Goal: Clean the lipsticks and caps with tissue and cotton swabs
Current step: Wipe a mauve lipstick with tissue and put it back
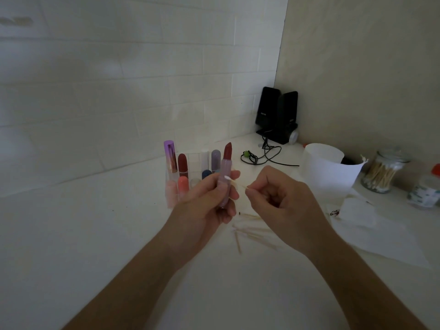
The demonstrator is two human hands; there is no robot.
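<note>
My left hand (pixel 204 201) grips an uncapped lipstick (pixel 225 167) upright; its bullet is dark red and its tube pale lilac. My right hand (pixel 278 201) pinches a cotton swab (pixel 232 179) by its wooden stick, and the white tip touches the tube's side just below the bullet. Behind my left hand a clear organiser (pixel 172 186) holds several lipsticks and caps, among them a purple-pink capped one (pixel 170 156) and a dark red bullet (pixel 182 162). Several used swabs (pixel 252 234) lie on the counter under my hands.
White tissue (pixel 371 225) with a dark red stain lies at the right. Behind it stand a white bin (pixel 326 167), a glass jar of cotton swabs (pixel 383 172) and a small tissue roll (pixel 425 192). Black speakers (pixel 277 115) with a cable sit in the corner.
</note>
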